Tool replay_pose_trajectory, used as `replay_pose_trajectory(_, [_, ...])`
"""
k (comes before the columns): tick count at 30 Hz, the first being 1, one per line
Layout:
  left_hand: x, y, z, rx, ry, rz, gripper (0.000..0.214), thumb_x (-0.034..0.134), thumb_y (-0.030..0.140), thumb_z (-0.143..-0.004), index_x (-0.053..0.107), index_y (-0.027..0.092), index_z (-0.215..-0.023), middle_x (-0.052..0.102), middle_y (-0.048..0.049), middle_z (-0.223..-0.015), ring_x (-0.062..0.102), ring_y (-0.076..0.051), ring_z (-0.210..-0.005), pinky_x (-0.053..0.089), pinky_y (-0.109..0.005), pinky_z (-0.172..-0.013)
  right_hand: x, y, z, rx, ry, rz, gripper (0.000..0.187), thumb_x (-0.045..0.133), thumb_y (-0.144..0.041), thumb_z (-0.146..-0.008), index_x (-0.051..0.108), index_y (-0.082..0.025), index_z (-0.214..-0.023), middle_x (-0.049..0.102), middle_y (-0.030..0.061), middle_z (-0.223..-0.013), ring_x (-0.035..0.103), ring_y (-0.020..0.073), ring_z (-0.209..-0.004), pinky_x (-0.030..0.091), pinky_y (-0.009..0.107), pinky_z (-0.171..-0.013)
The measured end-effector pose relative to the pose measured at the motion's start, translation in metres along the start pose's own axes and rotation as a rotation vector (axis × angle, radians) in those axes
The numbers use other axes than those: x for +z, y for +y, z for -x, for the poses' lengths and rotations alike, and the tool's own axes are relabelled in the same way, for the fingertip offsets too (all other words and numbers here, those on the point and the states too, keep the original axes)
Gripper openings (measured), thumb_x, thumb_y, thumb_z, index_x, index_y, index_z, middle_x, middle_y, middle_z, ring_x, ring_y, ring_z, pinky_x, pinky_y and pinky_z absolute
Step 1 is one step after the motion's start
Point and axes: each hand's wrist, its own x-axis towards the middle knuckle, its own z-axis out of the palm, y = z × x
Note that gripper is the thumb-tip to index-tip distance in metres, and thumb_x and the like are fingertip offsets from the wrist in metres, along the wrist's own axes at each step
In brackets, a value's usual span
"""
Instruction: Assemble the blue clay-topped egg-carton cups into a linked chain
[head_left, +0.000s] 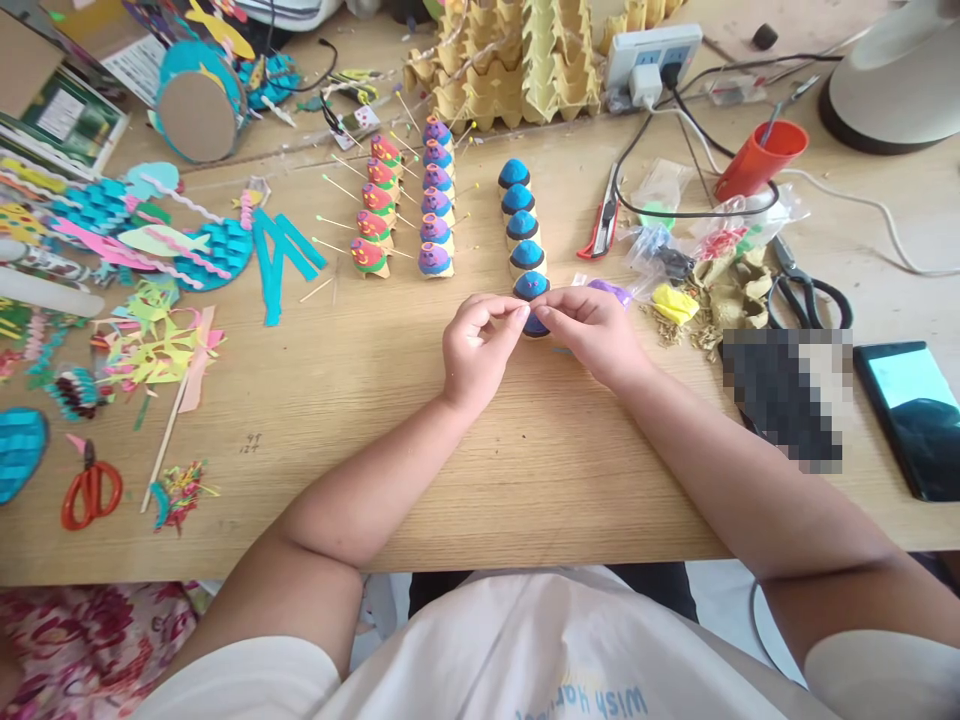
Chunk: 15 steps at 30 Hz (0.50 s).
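Note:
My left hand (481, 350) and my right hand (596, 332) meet fingertip to fingertip, both in a pinch. Whatever lies between the fingers is too small to make out. Just behind and under them is the near end of an egg-carton row (523, 228) with blue clay domes edged in black. Small pink marks show on the blue dome (532, 285) behind my fingertips. My fingers partly hide the nearest dome (535, 323). Left of it stand two finished-looking caterpillars, a purple-and-blue one (436, 205) and a red-and-green one (373, 215), with pins stuck in their sides.
Purple clay (609, 291) and yellow clay (675, 303) lie right of my hands, near black scissors (810, 295) and a box cutter (604, 220). A phone (911, 415) is far right. Egg cartons (510, 60) stand behind. Paper crafts (217, 250) and red-handled scissors (91, 490) lie left.

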Motion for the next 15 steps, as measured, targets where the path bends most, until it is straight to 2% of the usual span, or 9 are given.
replay_pose_trajectory(4, [0.001,-0.006,-0.002,-0.153,0.024,0.090,0.025,0.081,0.050,-0.091,0.081,0.025,-0.093,0.079,-0.0025,-0.094,0.071,-0.012,-0.087,0.055,-0.026,-0.078,0.000,0.000,-0.001,-0.018,0.115,0.000,0.019,0.075,-0.036,-0.089,0.082,-0.019,-0.089,0.073,0.0036,-0.080,0.057,0.0134,-0.070,0.045,0.028,-0.064])
replay_pose_trajectory(6, [0.002,-0.007,-0.004,-0.236,0.035,0.126,0.030,0.083,0.054,-0.088,0.081,0.024,-0.094,0.081,-0.0031,-0.096,0.073,-0.013,-0.088,0.058,-0.027,-0.082,-0.001,0.000,-0.003,-0.045,0.171,0.018,0.018,0.074,-0.036,-0.090,0.082,-0.019,-0.091,0.072,0.0030,-0.079,0.054,0.0130,-0.069,0.044,0.028,-0.063])
replay_pose_trajectory(11, [0.003,-0.003,-0.010,-0.365,0.050,0.185,0.033,0.086,0.054,-0.085,0.081,0.024,-0.096,0.084,-0.0045,-0.101,0.077,-0.016,-0.099,0.063,-0.032,-0.093,-0.006,0.002,-0.006,-0.120,0.266,0.107,0.017,0.073,-0.035,-0.091,0.082,-0.021,-0.090,0.051,-0.0020,-0.061,0.040,0.0117,-0.058,0.032,0.029,-0.055])
replay_pose_trajectory(15, [0.002,0.000,-0.013,-0.429,0.053,0.183,0.027,0.086,0.048,-0.087,0.083,0.024,-0.098,0.085,-0.0055,-0.107,0.078,-0.017,-0.103,0.064,-0.030,-0.090,-0.009,0.004,-0.009,-0.133,0.300,0.127,0.017,0.071,-0.035,-0.092,0.081,-0.021,-0.091,0.047,-0.0031,-0.059,0.035,0.0114,-0.055,0.031,0.030,-0.055])
